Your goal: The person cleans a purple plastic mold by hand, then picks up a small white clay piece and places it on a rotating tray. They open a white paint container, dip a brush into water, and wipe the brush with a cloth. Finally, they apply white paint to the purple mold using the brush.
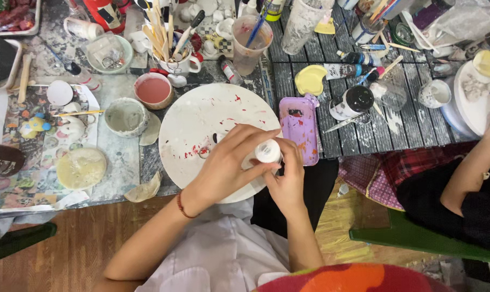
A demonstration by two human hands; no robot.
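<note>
My left hand (pixel 228 162) curls its fingers over a small white bottle (pixel 267 151), and my right hand (pixel 287 181) grips it from below, just above the round white palette (pixel 201 116) flecked with red. Beside it lie a purple tray (pixel 299 130), a bowl of pink paint (pixel 153 90) and a cup of brushes (pixel 174 59) on the crowded tabletop (pixel 120 157).

Head camera looks steeply down, close over the cluttered table (pixel 120 162)
</note>
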